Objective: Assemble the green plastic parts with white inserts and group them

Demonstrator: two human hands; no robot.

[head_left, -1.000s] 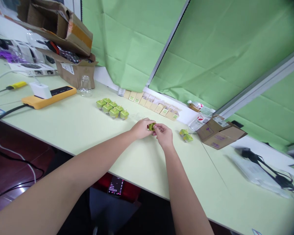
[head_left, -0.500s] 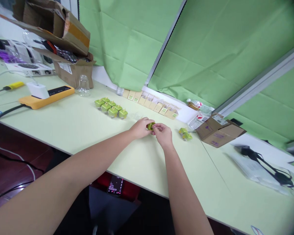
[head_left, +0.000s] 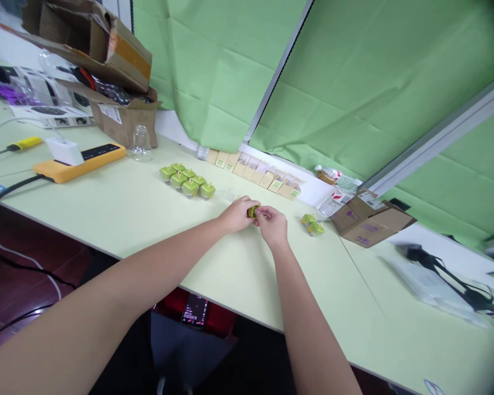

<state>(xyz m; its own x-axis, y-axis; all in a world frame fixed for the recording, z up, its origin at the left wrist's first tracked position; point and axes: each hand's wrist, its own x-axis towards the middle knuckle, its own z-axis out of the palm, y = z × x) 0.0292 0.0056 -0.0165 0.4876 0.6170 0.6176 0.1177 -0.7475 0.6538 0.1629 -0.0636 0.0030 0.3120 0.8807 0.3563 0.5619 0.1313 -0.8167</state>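
My left hand [head_left: 237,214] is closed around a small green cap-like piece [head_left: 253,211], its hollow side turned partly toward me. Thumb and fingers of my right hand [head_left: 273,224] pinch at the right edge of the same piece; whether a smaller part sits between them is hidden. Both hands are just above the pale table [head_left: 230,269]. Left of them stands a cluster of several green-topped pieces with clear lower parts [head_left: 190,187]. A smaller group of green-topped pieces [head_left: 313,226] lies to the right.
Small cardboard boxes [head_left: 251,170] line the back edge. Clear plastic bottles [head_left: 333,203] and a cardboard box [head_left: 368,219] stand right. At left are an orange power strip [head_left: 90,160], a clear jar [head_left: 140,144] and a yellow screwdriver [head_left: 24,144]. A phone [head_left: 195,311] lies below the table edge.
My right hand has shifted very slightly left against the green piece. Otherwise the hands and the things on the table look the same.
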